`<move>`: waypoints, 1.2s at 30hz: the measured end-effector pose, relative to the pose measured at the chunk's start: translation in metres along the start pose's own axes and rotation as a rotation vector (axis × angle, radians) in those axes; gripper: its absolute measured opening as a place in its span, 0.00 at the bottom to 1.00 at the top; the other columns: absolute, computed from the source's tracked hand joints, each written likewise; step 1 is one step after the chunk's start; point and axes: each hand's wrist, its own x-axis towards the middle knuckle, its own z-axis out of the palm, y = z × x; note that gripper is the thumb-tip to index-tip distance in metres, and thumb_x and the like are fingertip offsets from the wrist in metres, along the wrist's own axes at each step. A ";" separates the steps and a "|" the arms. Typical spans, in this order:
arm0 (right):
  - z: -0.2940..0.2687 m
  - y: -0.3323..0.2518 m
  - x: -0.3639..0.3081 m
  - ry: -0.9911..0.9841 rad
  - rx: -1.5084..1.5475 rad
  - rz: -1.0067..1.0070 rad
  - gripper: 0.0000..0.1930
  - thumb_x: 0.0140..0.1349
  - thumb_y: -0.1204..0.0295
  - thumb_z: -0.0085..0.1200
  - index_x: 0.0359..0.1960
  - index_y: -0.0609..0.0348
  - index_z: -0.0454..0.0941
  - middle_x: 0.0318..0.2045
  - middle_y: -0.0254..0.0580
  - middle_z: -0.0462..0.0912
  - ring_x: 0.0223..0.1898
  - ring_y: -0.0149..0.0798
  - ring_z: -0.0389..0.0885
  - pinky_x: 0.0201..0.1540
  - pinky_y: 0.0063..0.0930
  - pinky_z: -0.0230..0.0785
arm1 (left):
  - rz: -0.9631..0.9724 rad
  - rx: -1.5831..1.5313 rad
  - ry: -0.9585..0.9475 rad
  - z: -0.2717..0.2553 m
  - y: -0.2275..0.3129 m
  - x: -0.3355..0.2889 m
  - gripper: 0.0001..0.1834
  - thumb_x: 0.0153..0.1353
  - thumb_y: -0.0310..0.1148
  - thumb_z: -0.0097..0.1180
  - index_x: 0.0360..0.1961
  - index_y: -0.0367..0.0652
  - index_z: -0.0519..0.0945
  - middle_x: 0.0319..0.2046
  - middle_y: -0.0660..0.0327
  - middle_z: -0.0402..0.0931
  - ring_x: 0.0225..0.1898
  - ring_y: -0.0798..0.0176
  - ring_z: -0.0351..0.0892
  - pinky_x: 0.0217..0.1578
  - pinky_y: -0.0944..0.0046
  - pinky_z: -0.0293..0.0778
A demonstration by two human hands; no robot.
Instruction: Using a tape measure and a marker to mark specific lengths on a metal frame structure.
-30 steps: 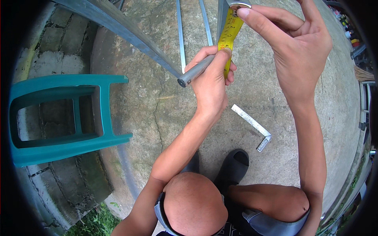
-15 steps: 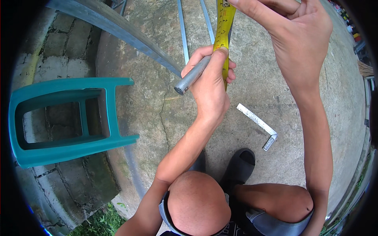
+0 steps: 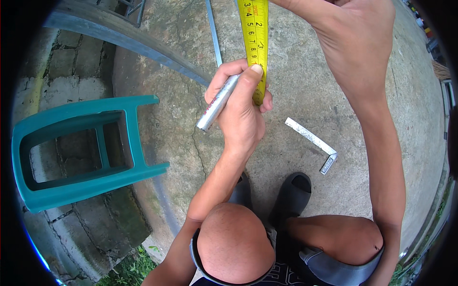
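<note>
- Yellow measuring tape [image 3: 253, 33]: runs out past the top edge of the view, its lower part pinched by the left hand [image 3: 241, 109], thumb pressed on its face.
- Silver stick [image 3: 219, 102]: held in that same hand, just left of the tape.
- Right hand [image 3: 355, 40]: right of the tape, fingertips out of view; I cannot tell its grip.
- Grey metal bar [image 3: 143, 50]: left of the tape.
- Metal square [image 3: 310, 136]: on the concrete ground [image 3: 343, 143], below and right of the tape.
- Teal plastic stool [image 3: 95, 188]: well left of the tape.
</note>
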 end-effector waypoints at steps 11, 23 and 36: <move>-0.023 0.126 -0.037 -0.199 -0.571 -0.133 0.20 0.57 0.56 0.62 0.42 0.59 0.84 0.29 0.45 0.85 0.32 0.33 0.85 0.37 0.28 0.74 | 0.026 -0.008 -0.001 -0.036 0.013 0.006 0.07 0.64 0.36 0.53 0.37 0.46 0.72 0.23 0.57 0.72 0.15 0.66 0.66 0.14 0.71 0.61; -0.028 0.158 -0.054 -0.269 -0.318 0.083 0.20 0.56 0.61 0.63 0.46 0.62 0.80 0.31 0.49 0.85 0.33 0.40 0.85 0.39 0.34 0.74 | -0.007 0.043 -0.005 -0.036 0.006 0.012 0.07 0.64 0.36 0.53 0.36 0.45 0.71 0.24 0.57 0.72 0.14 0.66 0.65 0.14 0.71 0.59; 0.004 0.160 -0.068 -0.034 -0.557 -0.019 0.14 0.67 0.62 0.51 0.35 0.64 0.78 0.21 0.52 0.80 0.24 0.51 0.82 0.26 0.41 0.69 | -0.007 0.006 0.024 -0.042 0.013 0.009 0.07 0.64 0.36 0.52 0.36 0.45 0.72 0.24 0.58 0.71 0.15 0.66 0.66 0.16 0.70 0.60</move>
